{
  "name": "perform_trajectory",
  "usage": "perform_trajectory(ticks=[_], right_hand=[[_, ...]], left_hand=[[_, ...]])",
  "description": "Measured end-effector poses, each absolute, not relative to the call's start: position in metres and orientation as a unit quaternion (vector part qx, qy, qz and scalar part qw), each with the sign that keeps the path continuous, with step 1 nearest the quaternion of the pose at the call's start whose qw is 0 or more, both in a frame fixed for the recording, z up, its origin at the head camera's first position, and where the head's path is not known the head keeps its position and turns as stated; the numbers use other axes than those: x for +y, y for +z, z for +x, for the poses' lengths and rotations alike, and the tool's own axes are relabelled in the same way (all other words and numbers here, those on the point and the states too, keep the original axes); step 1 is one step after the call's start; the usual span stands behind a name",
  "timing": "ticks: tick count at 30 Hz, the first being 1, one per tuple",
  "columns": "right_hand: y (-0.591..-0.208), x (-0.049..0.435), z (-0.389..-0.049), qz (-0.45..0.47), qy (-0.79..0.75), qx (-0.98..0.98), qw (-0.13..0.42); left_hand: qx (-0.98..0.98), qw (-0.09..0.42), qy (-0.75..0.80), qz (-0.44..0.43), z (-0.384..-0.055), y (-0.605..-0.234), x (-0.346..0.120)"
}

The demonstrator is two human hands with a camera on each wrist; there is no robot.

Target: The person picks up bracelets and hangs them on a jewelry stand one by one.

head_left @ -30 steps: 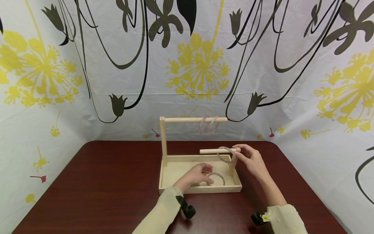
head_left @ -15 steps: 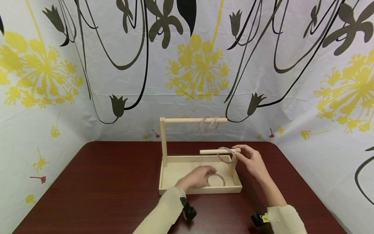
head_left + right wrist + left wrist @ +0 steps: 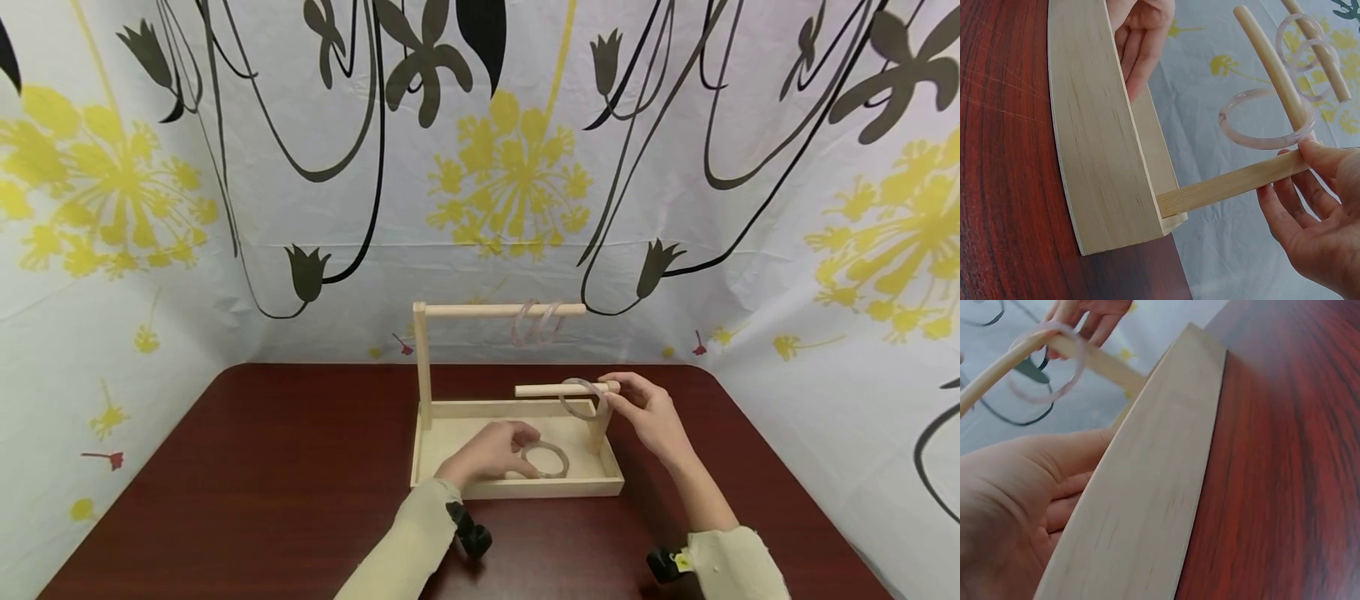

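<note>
A pale wooden bangle stand has two posts with horizontal rods rising from a shallow tray [image 3: 525, 492]. My right hand [image 3: 648, 417] grips the top of the short post [image 3: 1229, 184], thumb at its joint with the lower rod [image 3: 540, 390]. A translucent bangle [image 3: 1254, 142] hangs on that rod beside my thumb. Inside the tray my left hand [image 3: 491, 450] has thumb and fingers spread apart at the left edge of a loose bangle [image 3: 564, 468]. The left wrist view shows my left hand [image 3: 1029, 494] behind the tray's front wall [image 3: 1141, 475], its fingertips hidden.
Two pinkish bangles [image 3: 1300, 44] hang on the upper rod [image 3: 472, 311], which a tall post [image 3: 422, 367] holds up at the left. The stand sits on a dark red-brown table [image 3: 300, 467]. A patterned cloth [image 3: 337, 208] hangs behind.
The loose bangle has slid slightly left and away from the tray's front wall. My left hand reached in over it, then drew back left. My right hand has stayed on the short post.
</note>
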State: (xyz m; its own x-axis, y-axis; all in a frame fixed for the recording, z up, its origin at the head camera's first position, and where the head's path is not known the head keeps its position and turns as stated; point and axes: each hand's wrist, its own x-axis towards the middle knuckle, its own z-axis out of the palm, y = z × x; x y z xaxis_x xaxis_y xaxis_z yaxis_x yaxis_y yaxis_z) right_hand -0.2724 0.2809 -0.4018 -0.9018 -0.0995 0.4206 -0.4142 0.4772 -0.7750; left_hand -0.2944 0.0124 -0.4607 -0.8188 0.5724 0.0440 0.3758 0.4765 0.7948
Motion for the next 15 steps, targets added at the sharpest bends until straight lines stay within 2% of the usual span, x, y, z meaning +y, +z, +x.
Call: perform_trajectory(ticks=[8,15], right_hand=[[-0.401,0.281,-0.271,0.151,0.477,-0.850,0.163],[-0.400,0.281,-0.272,0.150,0.482,-0.849,0.158]], left_hand=[[0.805,0.131,0.529,0.234,-0.299,-0.453,-0.020],[0.785,0.113,0.565,0.226,-0.304,-0.447,-0.046]])
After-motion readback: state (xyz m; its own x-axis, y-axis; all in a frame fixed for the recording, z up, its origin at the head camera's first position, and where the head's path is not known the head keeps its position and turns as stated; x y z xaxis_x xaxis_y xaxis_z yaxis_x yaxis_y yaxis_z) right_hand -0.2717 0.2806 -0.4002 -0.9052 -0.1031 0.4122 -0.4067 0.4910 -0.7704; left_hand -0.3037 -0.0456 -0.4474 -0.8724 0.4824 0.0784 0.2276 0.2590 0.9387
